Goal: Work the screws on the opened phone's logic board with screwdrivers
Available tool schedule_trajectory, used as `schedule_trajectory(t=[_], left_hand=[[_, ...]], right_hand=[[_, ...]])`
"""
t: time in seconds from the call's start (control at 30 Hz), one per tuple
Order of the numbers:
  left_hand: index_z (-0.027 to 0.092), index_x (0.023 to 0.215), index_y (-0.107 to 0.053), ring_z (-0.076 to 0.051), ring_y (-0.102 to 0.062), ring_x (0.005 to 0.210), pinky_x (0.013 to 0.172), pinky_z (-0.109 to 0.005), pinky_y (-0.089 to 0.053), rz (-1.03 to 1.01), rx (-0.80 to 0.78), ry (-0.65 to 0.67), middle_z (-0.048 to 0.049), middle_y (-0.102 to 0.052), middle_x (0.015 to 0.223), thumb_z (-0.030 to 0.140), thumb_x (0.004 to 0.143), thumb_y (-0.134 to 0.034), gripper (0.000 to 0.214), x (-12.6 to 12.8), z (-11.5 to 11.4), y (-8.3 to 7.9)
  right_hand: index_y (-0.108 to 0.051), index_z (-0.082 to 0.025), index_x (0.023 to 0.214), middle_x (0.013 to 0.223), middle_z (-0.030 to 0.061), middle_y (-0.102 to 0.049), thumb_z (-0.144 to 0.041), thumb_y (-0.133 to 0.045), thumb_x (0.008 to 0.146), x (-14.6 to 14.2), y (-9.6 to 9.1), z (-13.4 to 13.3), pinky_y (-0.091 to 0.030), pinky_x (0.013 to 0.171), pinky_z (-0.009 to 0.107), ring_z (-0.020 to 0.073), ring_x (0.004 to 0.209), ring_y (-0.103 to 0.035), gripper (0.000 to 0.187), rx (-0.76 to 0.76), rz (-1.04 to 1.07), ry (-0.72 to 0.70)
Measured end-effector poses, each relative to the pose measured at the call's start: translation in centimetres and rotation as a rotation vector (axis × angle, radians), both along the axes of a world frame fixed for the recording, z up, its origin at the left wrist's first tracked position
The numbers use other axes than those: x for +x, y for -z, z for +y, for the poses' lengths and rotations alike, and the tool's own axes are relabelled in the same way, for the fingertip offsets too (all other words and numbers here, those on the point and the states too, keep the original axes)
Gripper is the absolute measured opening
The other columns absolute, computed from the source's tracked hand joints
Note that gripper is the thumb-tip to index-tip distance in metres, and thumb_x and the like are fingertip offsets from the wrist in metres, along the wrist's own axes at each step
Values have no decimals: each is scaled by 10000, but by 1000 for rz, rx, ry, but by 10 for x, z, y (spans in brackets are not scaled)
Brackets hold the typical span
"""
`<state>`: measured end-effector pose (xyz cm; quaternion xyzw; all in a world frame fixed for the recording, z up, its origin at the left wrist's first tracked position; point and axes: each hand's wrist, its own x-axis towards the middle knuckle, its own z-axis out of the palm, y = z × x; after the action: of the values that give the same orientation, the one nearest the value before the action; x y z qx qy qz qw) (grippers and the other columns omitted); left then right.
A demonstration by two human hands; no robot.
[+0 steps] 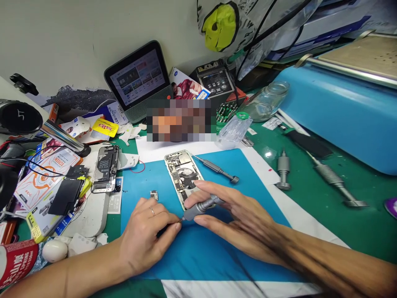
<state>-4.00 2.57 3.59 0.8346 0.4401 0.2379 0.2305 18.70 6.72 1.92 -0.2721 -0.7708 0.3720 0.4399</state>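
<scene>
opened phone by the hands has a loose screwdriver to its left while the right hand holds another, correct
No: the head view shows the loose screwdriver to the right of the opened phone, not its left. The right hand does hold another screwdriver.

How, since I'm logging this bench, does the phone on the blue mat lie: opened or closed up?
Opened: the phone shows its inner parts bare, with no cover over them.
</scene>
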Motion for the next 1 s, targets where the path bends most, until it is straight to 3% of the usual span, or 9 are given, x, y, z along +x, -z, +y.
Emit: schedule_trajectory(t=[0.5,0.7,1.0], left_hand=[[207,939,-685,-153,-571,749,738,-317,-345,-63,-7,-23,13,-670,787,192,971,-606,86,-1,1,3],[208,962,-692,-156,-585,756,746,-322,-348,-65,-17,-14,8,-686,800,201,973,-611,82,-2,0,3],[203,948,-696,-150,-572,728,726,-320,-337,-69,-4,-3,16,-674,758,200,970,-613,86,-1,1,3]], right_hand=[[-409,-341,1481,1036,-12,-739,-125,-651,902,7,6,-1,-571,994,210,108,950,-737,663,119,96,63],[-395,-340,1490,1056,-7,-722,-89,-639,899,6,6,0,-584,942,169,89,985,-721,687,102,109,4],[-386,-335,1491,1048,15,-727,-82,-631,904,6,5,-1,-624,889,218,114,974,-723,685,111,95,-22]])
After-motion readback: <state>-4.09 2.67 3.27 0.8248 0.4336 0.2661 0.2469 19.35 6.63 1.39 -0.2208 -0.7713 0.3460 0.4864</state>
